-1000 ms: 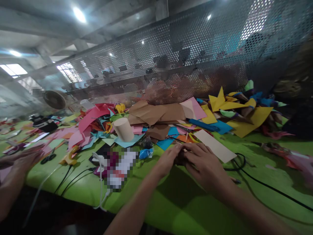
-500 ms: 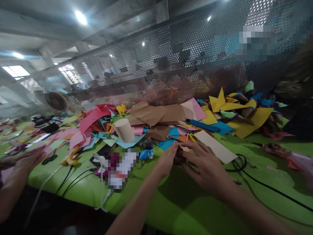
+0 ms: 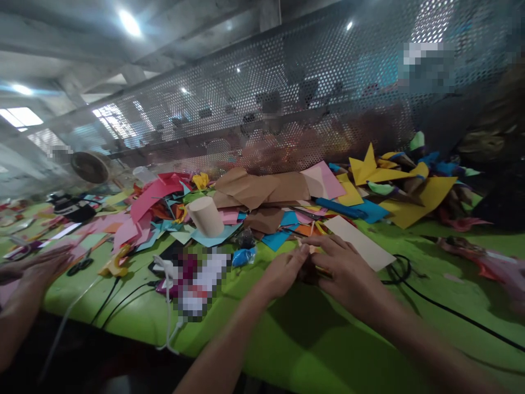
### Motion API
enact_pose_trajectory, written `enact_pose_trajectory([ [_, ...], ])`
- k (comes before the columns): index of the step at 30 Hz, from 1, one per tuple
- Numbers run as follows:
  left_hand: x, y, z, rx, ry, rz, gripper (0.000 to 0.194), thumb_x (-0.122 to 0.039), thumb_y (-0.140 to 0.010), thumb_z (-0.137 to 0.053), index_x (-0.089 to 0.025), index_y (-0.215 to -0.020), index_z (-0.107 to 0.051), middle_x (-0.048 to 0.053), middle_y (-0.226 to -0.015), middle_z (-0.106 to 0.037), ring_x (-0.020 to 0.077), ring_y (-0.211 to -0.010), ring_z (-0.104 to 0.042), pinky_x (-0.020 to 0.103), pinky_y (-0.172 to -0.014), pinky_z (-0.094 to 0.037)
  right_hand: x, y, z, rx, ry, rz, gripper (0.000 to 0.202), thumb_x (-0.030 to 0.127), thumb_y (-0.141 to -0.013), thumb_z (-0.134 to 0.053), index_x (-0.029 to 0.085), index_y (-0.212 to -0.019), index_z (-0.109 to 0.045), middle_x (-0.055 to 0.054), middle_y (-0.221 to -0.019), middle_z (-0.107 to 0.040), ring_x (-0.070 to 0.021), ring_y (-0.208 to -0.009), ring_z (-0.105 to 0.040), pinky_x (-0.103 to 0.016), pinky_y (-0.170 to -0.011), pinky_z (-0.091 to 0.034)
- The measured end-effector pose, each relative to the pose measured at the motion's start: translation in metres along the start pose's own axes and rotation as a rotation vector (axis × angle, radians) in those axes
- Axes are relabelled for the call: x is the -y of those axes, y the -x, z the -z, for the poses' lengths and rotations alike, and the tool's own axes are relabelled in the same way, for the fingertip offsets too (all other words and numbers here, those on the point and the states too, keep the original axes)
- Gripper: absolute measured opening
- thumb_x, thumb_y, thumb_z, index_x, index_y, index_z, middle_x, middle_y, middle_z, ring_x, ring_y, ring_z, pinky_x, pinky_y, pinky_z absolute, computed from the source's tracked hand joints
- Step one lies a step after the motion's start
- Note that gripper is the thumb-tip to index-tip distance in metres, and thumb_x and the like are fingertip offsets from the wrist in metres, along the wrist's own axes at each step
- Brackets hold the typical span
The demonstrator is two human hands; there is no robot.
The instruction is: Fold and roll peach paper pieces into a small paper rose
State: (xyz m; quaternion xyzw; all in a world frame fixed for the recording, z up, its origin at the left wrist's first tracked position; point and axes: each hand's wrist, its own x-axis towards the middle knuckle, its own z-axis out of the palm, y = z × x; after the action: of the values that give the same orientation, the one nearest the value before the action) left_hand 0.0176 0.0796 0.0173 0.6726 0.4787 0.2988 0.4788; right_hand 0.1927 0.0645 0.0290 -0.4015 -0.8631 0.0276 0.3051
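My left hand (image 3: 283, 272) and my right hand (image 3: 344, 271) meet just above the green table. Their fingers are closed around a small piece, mostly hidden, of which a peach paper bit (image 3: 313, 249) shows between the fingertips. Behind my right hand lies a long cream paper strip (image 3: 361, 246). A crumpled blue plastic piece (image 3: 244, 257) rests to the left of my left hand, near a dark small lump (image 3: 245, 238). Blue paper (image 3: 275, 239) and brown paper (image 3: 266, 219) lie just beyond the fingers.
Brown sheets (image 3: 262, 189), yellow paper (image 3: 426, 202) and a cream cylinder (image 3: 206, 216) stand or lie along the back. A yellow glue gun (image 3: 116, 264), black scissors (image 3: 80, 265) and cables (image 3: 459, 312) are on the green table (image 3: 229, 323). Another person's hands (image 3: 39, 268) work at left.
My right fingers have curled in more around the small piece, and more of its peach bit shows. The view has shifted slightly; other things stay put.
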Motion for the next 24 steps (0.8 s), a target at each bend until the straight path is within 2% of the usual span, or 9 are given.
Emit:
enact_pose_trajectory([
  [6,0.0,0.0,-0.005,-0.04,-0.086,0.012,0.07,-0.07,-0.092,-0.027,-0.016,-0.103,-0.07,0.009,-0.089,-0.069,0.026,-0.089,-0.06,0.035,-0.077,-0.044,0.008,0.001,-0.003,-0.056,0.091,0.026,0.034,0.0,-0.073,-0.054,0.02,-0.097,-0.069,-0.01,-0.119,-0.068,-0.0304,-0.112,-0.058,-0.047,-0.088,-0.047],
  [13,-0.004,0.002,-0.007,-0.032,-0.103,0.016,0.074,-0.07,-0.093,-0.023,-0.013,-0.096,-0.07,0.012,-0.09,-0.068,0.0275,-0.089,-0.061,0.038,-0.079,-0.045,0.01,0.0,-0.01,-0.085,0.092,-0.013,0.029,-0.001,-0.075,-0.056,0.018,-0.093,-0.069,-0.01,-0.114,-0.07,-0.0295,-0.111,-0.058,-0.045,-0.09,-0.045],
  [15,-0.007,0.002,-0.004,-0.015,-0.06,0.004,0.071,-0.068,-0.093,-0.023,-0.014,-0.099,-0.069,0.012,-0.097,-0.068,0.0281,-0.097,-0.059,0.04,-0.087,-0.045,0.007,-0.001,-0.009,-0.068,0.067,-0.038,0.026,0.001,-0.077,-0.058,0.019,-0.093,-0.068,-0.009,-0.116,-0.069,-0.0297,-0.112,-0.058,-0.046,-0.09,-0.045],
  [17,-0.012,0.003,0.002,0.048,0.051,-0.077,0.062,-0.064,-0.094,-0.03,-0.016,-0.11,-0.065,0.011,-0.111,-0.065,0.0271,-0.109,-0.055,0.04,-0.097,-0.041,0.002,-0.001,-0.007,-0.061,0.02,-0.06,0.021,0.006,-0.079,-0.061,0.021,-0.092,-0.067,-0.008,-0.119,-0.068,-0.0297,-0.112,-0.058,-0.046,-0.089,-0.045],
  [19,-0.014,0.003,0.009,0.165,0.158,-0.175,0.051,-0.057,-0.088,-0.054,-0.018,-0.121,-0.058,0.009,-0.12,-0.06,0.0262,-0.114,-0.052,0.039,-0.1,-0.04,-0.003,-0.002,-0.003,-0.063,-0.049,-0.077,0.017,0.009,-0.079,-0.064,0.023,-0.089,-0.067,-0.007,-0.121,-0.067,-0.0291,-0.112,-0.058,-0.046,-0.088,-0.046],
  [21,-0.012,0.003,0.014,0.263,0.157,-0.213,0.059,-0.036,-0.072,-0.075,-0.018,-0.123,-0.053,0.008,-0.118,-0.058,0.0253,-0.109,-0.052,0.037,-0.096,-0.042,-0.008,-0.003,0.0,-0.066,-0.121,-0.072,0.014,0.01,-0.079,-0.066,0.023,-0.085,-0.068,-0.007,-0.121,-0.066,-0.0283,-0.111,-0.059,-0.045,-0.088,-0.047],
  [22,-0.01,0.002,0.016,0.283,0.12,-0.209,0.059,-0.025,-0.066,-0.077,-0.017,-0.12,-0.054,0.007,-0.114,-0.058,0.0244,-0.105,-0.053,0.035,-0.092,-0.043,-0.009,-0.003,0.002,-0.067,-0.153,-0.063,0.014,0.01,-0.079,-0.066,0.023,-0.084,-0.068,-0.007,-0.121,-0.067,-0.0278,-0.111,-0.059,-0.044,-0.089,-0.047],
  [24,-0.004,0.0,0.017,0.27,0.041,-0.202,0.045,-0.011,-0.064,-0.069,-0.017,-0.107,-0.056,0.004,-0.105,-0.057,0.0225,-0.099,-0.052,0.034,-0.089,-0.043,-0.011,-0.005,0.005,-0.069,-0.212,-0.042,0.014,0.01,-0.079,-0.066,0.024,-0.082,-0.07,-0.007,-0.119,-0.067,-0.0267,-0.111,-0.06,-0.042,-0.09,-0.048],
])
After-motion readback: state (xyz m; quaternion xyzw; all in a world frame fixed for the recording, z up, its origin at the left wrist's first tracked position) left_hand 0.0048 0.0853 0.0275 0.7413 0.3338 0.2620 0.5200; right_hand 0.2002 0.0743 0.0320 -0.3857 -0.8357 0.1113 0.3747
